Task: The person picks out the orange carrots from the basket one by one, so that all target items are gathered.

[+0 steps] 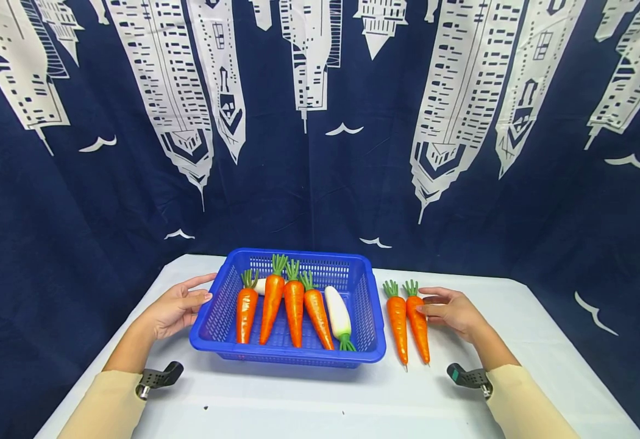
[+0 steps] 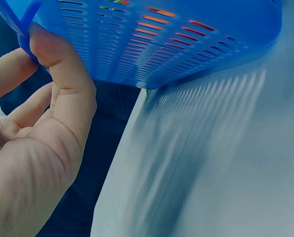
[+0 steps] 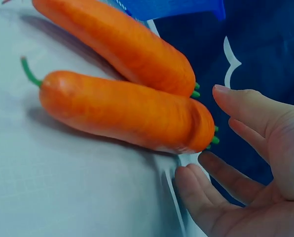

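A blue plastic basket [image 1: 287, 356] stands in the middle of the table, holding several orange carrots [image 1: 294, 311] with green tops and two white radishes [image 1: 337, 311], one mostly hidden. At its left side is my left hand [image 1: 174, 308], thumb and fingertips right at the rim from outside, fingers loosely spread. On the right, two more carrots lie side by side on the table, tips toward me. My right hand [image 1: 451, 312] is beside the outer carrot [image 3: 127, 113]. In the right wrist view its fingers are spread apart around the carrot's top end, with nothing gripped.
A white cloth covers the table [image 1: 276, 402]. Behind it hangs a dark blue curtain [image 1: 309, 183] printed with white buildings and birds. Dark camera mounts [image 1: 161, 375] sit on both wrists, and a small dark speck lies at the front left.
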Motion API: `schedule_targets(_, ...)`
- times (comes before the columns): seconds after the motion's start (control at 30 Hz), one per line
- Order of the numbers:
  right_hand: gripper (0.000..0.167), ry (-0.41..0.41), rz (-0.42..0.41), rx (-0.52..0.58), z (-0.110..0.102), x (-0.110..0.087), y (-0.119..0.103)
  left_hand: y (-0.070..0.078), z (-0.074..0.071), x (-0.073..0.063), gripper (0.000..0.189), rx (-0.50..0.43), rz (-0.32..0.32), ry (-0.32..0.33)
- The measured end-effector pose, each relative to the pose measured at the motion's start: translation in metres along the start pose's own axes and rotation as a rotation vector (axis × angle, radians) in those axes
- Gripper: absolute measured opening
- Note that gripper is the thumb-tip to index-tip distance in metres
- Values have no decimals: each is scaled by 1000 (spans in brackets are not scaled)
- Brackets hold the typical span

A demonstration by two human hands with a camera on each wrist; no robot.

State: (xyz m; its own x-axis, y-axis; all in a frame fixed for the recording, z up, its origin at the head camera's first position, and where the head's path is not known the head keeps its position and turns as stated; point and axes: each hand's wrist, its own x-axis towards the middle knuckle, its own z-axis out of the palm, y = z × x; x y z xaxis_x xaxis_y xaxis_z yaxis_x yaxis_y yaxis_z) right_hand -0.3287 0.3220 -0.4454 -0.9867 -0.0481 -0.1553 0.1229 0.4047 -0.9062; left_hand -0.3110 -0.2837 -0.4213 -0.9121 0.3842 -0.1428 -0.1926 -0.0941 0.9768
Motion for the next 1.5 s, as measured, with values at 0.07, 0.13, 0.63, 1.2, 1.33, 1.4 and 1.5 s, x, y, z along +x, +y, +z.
schedule_targets(0.07, 62, 11, -9, -36, 0, -2, -2, 0, 0, -1, 73, -1, 4, -9)
schedule_targets(0.13, 60, 29, -14, -72, 1, -3, -5, 0, 0, -1, 73, 1, 6, -13)
schedule_targets(0.63, 58, 93, -115, -152, 15, -24, -41, 3, 0, -4, 75, 14, 3, -8)
schedule_targets(1.2, 49, 42, -228, -108, 56, -46, -90, 1, 0, -2, 72, 22, 0, 4)
schedule_targets(1.33, 50, 20, -245, -112, 66, -49, -97, 1, 0, -1, 70, 18, 1, 11)
schedule_targets(1.4, 51, 4, -252, -111, 70, -50, -101, 1, 0, -1, 70, 18, 2, 9)
schedule_targets(1.5, 50, -16, -257, -107, 78, -51, -106, 1, 0, -1, 70, 17, 5, 3)
